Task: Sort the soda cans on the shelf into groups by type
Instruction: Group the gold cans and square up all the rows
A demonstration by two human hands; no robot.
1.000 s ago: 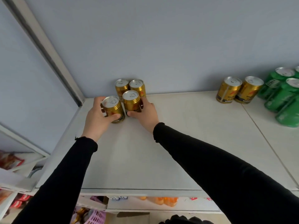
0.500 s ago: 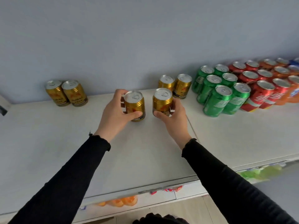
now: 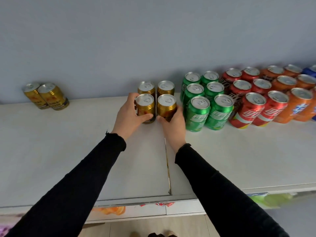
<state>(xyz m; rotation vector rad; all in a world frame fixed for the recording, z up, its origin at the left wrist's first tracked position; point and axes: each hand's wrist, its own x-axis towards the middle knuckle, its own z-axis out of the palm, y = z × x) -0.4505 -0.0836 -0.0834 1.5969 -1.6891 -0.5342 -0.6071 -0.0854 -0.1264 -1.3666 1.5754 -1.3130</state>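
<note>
My left hand [image 3: 127, 115] grips a gold can [image 3: 145, 107] and my right hand [image 3: 173, 122] grips a second gold can [image 3: 166, 106]. Both cans stand on the white shelf [image 3: 68, 151], directly in front of two more gold cans [image 3: 156, 88] at the wall. To their right stand several green cans [image 3: 203, 98], then several red cans [image 3: 248, 98], then several orange cans [image 3: 290, 89]. Two other gold cans [image 3: 46, 95] stand apart at the far left by the wall.
A blue can [image 3: 310, 71] shows at the far right edge. A seam [image 3: 167, 165] runs front to back across the shelf between my arms. The grey wall backs the shelf. Coloured goods lie blurred on a lower shelf [image 3: 109, 210].
Both hands carried the two gold cans from the left end of the shelf to the right and set them in front of the pair beside the green cans.
</note>
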